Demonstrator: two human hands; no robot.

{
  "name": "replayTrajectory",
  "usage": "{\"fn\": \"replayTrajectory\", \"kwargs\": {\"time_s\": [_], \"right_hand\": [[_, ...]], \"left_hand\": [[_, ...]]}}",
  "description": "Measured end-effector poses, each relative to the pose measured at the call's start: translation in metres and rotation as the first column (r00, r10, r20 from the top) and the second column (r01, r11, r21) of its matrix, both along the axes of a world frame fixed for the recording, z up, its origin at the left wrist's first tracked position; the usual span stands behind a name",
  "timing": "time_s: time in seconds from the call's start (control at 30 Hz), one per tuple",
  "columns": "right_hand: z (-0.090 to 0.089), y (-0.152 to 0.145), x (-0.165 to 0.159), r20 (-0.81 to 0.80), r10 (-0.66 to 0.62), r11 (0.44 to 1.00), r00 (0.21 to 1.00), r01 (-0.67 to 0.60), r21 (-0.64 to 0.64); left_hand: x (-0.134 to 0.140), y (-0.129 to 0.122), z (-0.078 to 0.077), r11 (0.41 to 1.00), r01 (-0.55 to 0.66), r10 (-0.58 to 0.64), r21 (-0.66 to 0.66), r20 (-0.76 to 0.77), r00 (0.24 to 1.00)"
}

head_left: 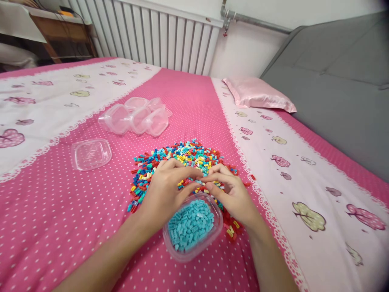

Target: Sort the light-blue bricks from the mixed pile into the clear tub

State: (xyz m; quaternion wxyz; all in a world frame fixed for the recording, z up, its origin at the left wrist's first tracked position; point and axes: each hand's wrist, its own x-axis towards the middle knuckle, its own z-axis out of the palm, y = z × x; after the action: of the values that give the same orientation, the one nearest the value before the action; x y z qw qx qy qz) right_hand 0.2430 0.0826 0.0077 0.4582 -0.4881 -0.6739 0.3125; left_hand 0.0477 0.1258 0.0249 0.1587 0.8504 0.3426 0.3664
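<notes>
A large pile of small building bricks [194,153] in many colours lies on the pink bedspread. My left hand [167,182] hovers over its near side, thumb and fingers drawn together in a pinch. Opposite it, my right hand [232,192] is also closed, its fingertips meeting those of the left. Whatever lies between the fingertips is too small to make out. Just below both hands stands a clear plastic container [194,256], holding many light-blue bricks [191,225]. The hands cover part of the pile and the container's far left edge.
Several clear plastic containers [138,119] are grouped beyond the pile to the left. A clear lid [91,154] lies nearer on the bedspread [48,219]. A pink pillow [258,94] rests by the grey headboard [334,81]. A white radiator [158,36] lines the wall.
</notes>
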Motion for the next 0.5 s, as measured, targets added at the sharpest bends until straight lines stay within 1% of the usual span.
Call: {"fn": "replayTrajectory", "kwargs": {"time_s": [0.17, 0.23, 0.3, 0.4, 0.5], "right_hand": [[0.001, -0.001, 0.0, 0.026, 0.007, 1.0, 1.0, -0.007, 0.006], [0.001, -0.001, -0.001, 0.078, -0.026, 0.999, 0.997, 0.024, 0.031], [-0.001, 0.0, -0.001, 0.178, -0.102, 0.993, 0.979, 0.089, 0.08], [-0.008, 0.003, -0.001, 0.36, -0.232, 0.969, 0.904, 0.184, 0.163], [-0.017, 0.008, 0.0, 0.506, -0.27, 0.962, 0.819, 0.207, 0.178]], "left_hand": [[-0.001, 0.001, -0.002, 0.996, -0.062, 0.06, 0.062, 0.02, 0.998], [-0.001, 0.002, -0.001, 0.995, -0.084, 0.082, 0.06, 0.04, 0.996], [-0.002, 0.003, 0.0, 0.994, -0.102, 0.099, 0.039, 0.057, 0.993], [-0.002, 0.003, 0.003, 0.992, -0.121, 0.12, 0.016, 0.066, 0.991], [-0.001, 0.003, 0.004, 0.994, -0.11, 0.109, 0.018, 0.063, 0.992]]}}
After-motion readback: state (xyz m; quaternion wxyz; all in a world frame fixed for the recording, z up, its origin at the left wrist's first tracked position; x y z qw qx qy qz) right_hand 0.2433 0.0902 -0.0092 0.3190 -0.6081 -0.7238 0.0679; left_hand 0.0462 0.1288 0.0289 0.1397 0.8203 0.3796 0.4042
